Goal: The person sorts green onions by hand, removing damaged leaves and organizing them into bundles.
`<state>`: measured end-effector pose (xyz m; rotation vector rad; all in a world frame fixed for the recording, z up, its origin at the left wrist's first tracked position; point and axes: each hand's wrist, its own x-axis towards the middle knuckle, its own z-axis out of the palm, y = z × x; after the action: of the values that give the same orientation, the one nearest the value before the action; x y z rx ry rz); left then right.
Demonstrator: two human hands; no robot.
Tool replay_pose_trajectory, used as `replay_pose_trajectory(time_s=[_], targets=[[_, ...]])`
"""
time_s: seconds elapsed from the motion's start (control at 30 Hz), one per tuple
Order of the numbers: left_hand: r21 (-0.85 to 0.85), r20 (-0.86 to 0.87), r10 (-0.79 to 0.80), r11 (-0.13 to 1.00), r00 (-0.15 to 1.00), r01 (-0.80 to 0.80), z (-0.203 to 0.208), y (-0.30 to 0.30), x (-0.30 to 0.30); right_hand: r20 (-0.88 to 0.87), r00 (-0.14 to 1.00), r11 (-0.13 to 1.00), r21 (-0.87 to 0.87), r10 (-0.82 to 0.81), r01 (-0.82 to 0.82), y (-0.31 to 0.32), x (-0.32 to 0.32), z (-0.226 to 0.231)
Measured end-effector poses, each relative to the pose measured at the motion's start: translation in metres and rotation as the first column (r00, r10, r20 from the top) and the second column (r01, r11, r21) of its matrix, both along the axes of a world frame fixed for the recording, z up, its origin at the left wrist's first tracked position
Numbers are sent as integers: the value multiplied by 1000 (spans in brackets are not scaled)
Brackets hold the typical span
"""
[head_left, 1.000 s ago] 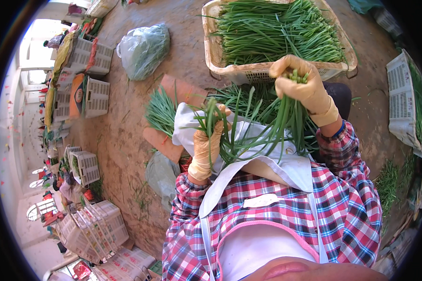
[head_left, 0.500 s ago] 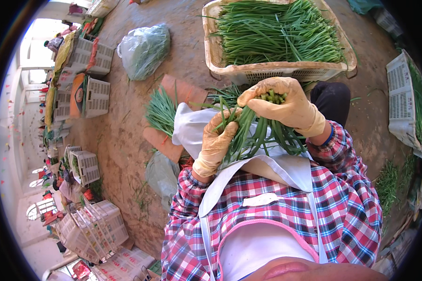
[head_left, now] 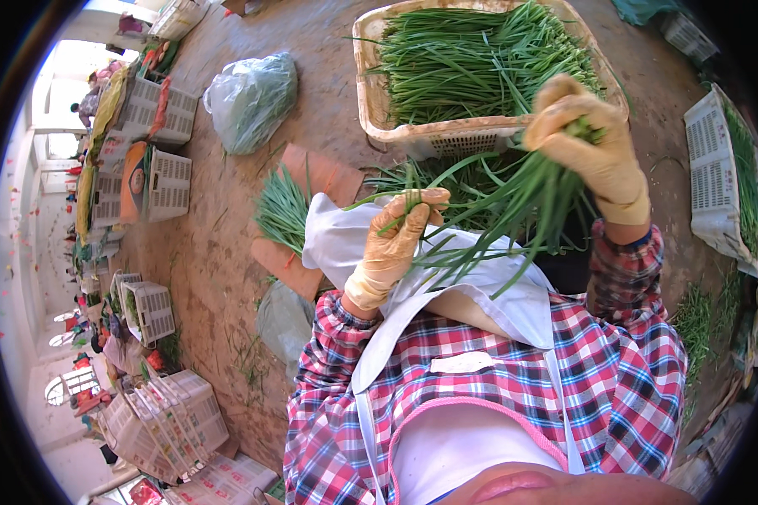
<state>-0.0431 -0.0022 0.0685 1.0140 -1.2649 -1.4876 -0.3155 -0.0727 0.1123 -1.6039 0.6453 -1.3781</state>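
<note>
In my gloved right hand [head_left: 611, 164], raised at the near right edge of the crate, is a bunch of green garlic chives [head_left: 546, 198]. Its cut ends are at my fingers, and the loose leaves trail down and left over the pale apron [head_left: 488, 269]. Lower and to the left, my gloved left hand [head_left: 389, 248] pinches a few chive strands [head_left: 411, 189] between thumb and fingers. The big plastic crate [head_left: 434, 132] in front holds rows of chives [head_left: 463, 67]. More loose chives [head_left: 472, 172] lie on the ground before it.
A pile of chives [head_left: 282, 210] rests on a brown board [head_left: 316, 172] at my left. Beyond it sits a tied plastic bag [head_left: 253, 97]. Another white crate [head_left: 707, 160] of greens stands at far right. Stacked crates [head_left: 168, 181] line the left side.
My hands have parted. The right one has swung up and right toward the crate with the bunch, while the left has stayed near the apron with a few strands.
</note>
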Motion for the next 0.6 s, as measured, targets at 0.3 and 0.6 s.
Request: replay_pose_trajectory(time_s=[0.3, 0.6], targets=[[-108, 216, -135, 981, 967, 161, -2, -10, -16, -94, 981, 983, 80, 172, -165, 5, 50, -3], [-187, 950, 73, 911, 304, 368, -69, -23, 57, 53, 932, 929, -79, -357, 361, -18, -26, 3]])
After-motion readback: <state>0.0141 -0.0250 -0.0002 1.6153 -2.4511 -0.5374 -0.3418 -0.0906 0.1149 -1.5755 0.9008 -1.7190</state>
